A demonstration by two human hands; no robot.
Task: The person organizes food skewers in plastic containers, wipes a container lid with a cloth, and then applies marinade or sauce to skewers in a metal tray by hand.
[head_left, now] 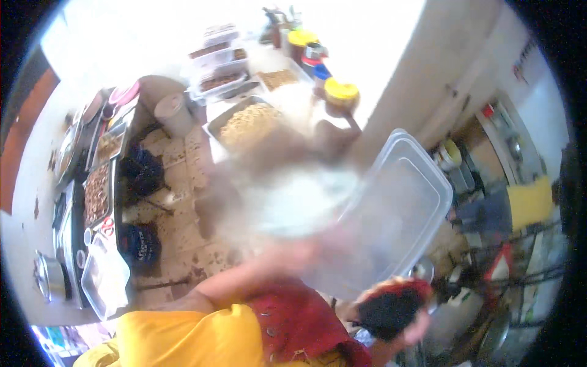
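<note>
Clear lid (406, 202) tilted, right of the desk's (301, 111) near end; its left side meets the blurred left hand (306, 252), fingers' grip unreadable. Right hand (417, 329) beside dark, red-edged pad (386, 311), below lid; cannot tell whether fingers close on it.

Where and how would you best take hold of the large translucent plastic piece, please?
I would probably pinch the plastic piece by its right rim, coming from the person's right: its raised outline is visible there with no hand over it, while the left hand, blurred, is near the opposite side.
</note>
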